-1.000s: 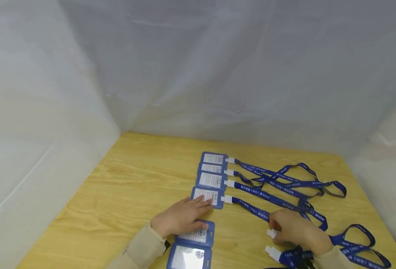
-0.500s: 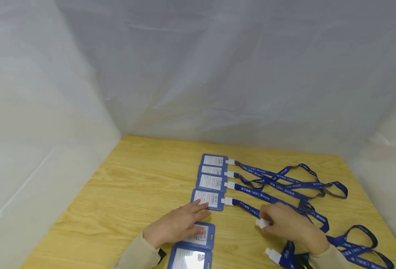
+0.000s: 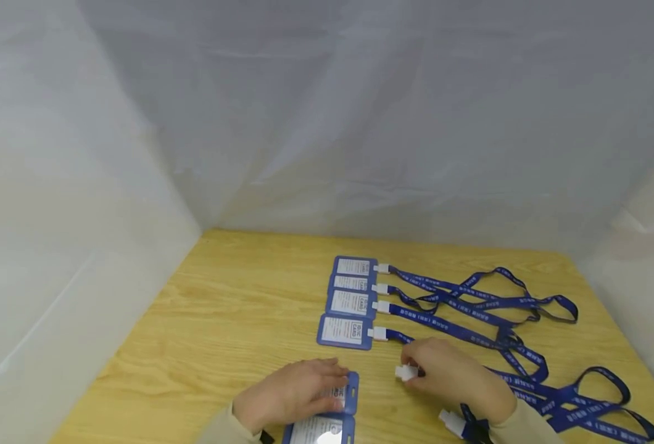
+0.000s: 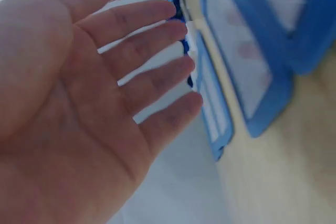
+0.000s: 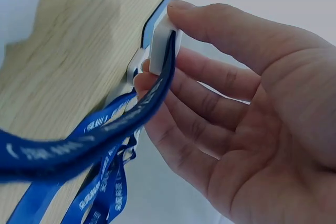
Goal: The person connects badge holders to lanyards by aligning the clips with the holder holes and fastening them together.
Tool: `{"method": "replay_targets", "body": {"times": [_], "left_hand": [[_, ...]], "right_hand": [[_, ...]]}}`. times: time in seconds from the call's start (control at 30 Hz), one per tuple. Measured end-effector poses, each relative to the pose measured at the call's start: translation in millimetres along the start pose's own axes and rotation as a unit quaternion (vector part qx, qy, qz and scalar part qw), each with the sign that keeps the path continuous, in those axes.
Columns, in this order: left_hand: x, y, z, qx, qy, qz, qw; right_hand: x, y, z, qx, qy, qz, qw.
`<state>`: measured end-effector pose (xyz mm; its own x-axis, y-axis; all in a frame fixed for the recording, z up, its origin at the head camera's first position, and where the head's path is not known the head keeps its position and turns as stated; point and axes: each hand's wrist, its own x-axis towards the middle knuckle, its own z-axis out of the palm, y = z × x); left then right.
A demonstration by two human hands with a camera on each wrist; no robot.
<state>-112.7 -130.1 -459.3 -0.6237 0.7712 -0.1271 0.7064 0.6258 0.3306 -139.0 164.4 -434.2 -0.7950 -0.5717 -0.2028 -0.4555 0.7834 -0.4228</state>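
My left hand (image 3: 293,394) hovers over a blue badge holder (image 3: 352,394) in the head view and covers much of it. In the left wrist view its fingers (image 4: 152,80) are stretched out, with the badge holders beyond the fingertips. A second loose badge holder (image 3: 318,430) lies just nearer, cut by the frame's bottom. To the right, my right hand (image 3: 455,376) pinches the white clip (image 3: 407,373) of a blue lanyard between thumb and fingers. The right wrist view shows the printed lanyard strap (image 5: 131,116) curving away from that clip.
Beyond the hands, several badge holders (image 3: 345,331) lie in a column, clipped to blue lanyards (image 3: 449,328) that tangle rightward. Another white clip (image 3: 452,423) lies near my right wrist. Lanyard loops (image 3: 604,382) spread at the right. White sheeting (image 3: 327,123) encloses the wooden table (image 3: 221,296).
My right hand has moved left with the lanyard clip, toward the loose badge holders. My left hand has drawn back from the column's nearest badge holder, now fully visible.
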Motion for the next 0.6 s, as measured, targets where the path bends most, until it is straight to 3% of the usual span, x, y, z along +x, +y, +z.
{"method": "replay_targets", "body": {"times": [0.3, 0.6], "left_hand": [[-3.2, -4.9, 13.2, -0.008, 0.048, 0.034, 0.9982], [0.9, -8.9, 14.5, 0.0, 0.066, 0.031, 0.9973]], "right_hand": [[9.9, -10, 5, -0.027, 0.007, -0.026, 0.9993], [21.3, -8, 16, -0.04, 0.001, -0.041, 0.9984]]}}
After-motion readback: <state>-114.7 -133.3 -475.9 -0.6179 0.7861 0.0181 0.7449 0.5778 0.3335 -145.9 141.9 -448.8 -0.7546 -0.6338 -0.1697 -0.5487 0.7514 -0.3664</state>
